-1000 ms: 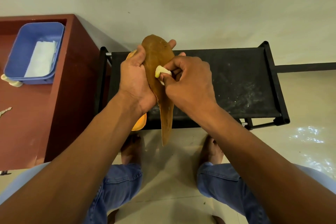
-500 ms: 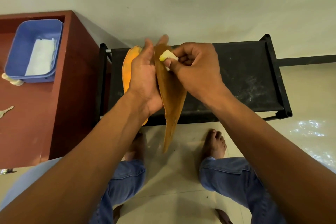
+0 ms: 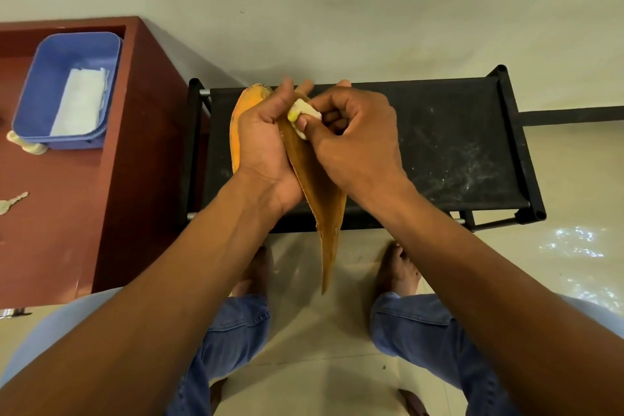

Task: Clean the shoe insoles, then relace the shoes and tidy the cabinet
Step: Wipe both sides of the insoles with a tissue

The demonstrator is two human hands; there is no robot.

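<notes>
Left hand curled round two insoles held on edge above the black shoe rack; brown insole in front, hanging down past the rack's near rail toward the floor; orange insole behind it, showing left of the knuckles. Right hand pinching a small pale sponge between thumb and fingertips, pressed against the upper part of the brown insole, touching the left hand's fingers. Compared with half a second ago, sponge sitting a little lower on the insole, right fingers curled tighter round it; grip on both insoles unchanged; compared with a second ago, orange insole fanned out to the left rather than hidden behind the hand.

Further out, dusty white smears on the rack's fabric top; bare feet on pale tile below, jeans at the knees. To the left, a red-brown cabinet bearing a blue plastic tub; inside it a folded white cloth lying flat against the right half; tucked beside the tub's near left corner, a cream-coloured object, too small to identify; nearer along the cabinet top, a pale key.
</notes>
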